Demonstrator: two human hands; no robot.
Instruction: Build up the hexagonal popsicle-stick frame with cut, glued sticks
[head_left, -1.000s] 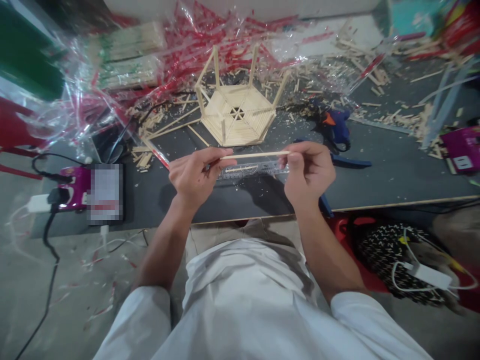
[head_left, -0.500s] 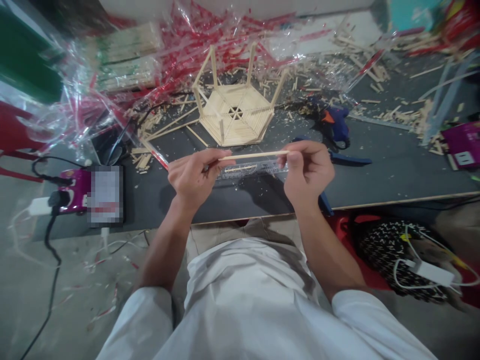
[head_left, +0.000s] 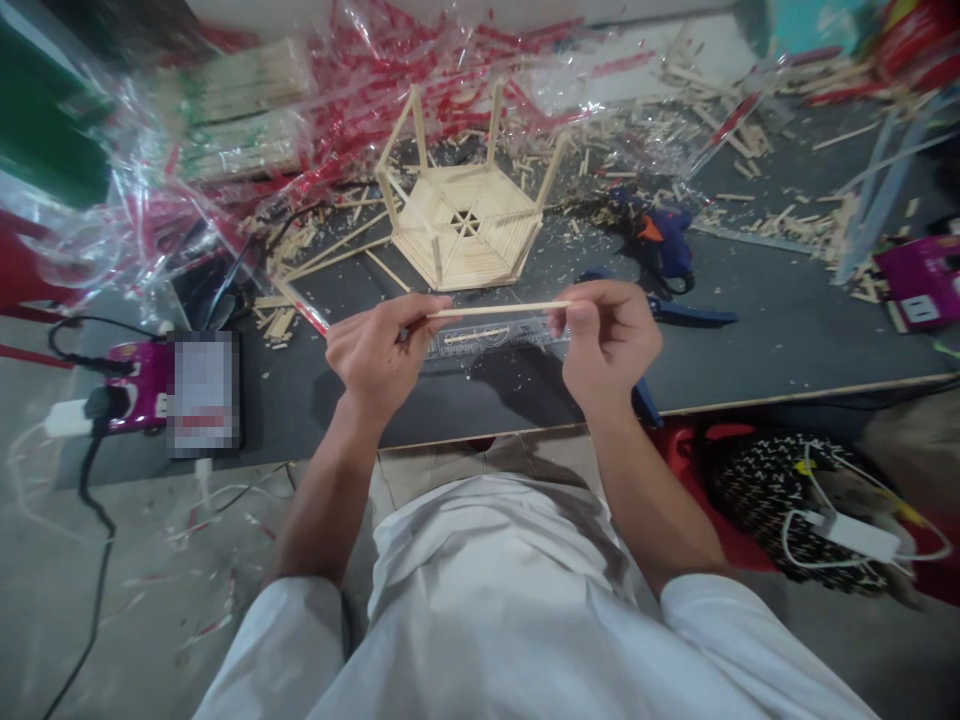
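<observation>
A thin wooden stick [head_left: 499,309] is held level between both hands, just above a clear plastic ruler [head_left: 491,336] lying on the dark board [head_left: 750,350]. My left hand [head_left: 379,350] pinches the stick's left end with fingers closed. My right hand [head_left: 607,340] pinches its right end, fingers curled. Beyond the hands stands a hexagonal model [head_left: 461,225] built of wooden sticks, with upright posts rising from its corners.
A blue glue gun [head_left: 664,245] lies right of the model, blue-handled cutters [head_left: 686,315] beside my right hand. Stick offcuts and red-striped cellophane [head_left: 300,130] litter the back. A purple power strip [head_left: 142,385] with cables sits left, another purple one [head_left: 919,285] far right.
Both hands keep the same pinch on the stick. The view has shifted slightly, so everything sits a little further left and higher.
</observation>
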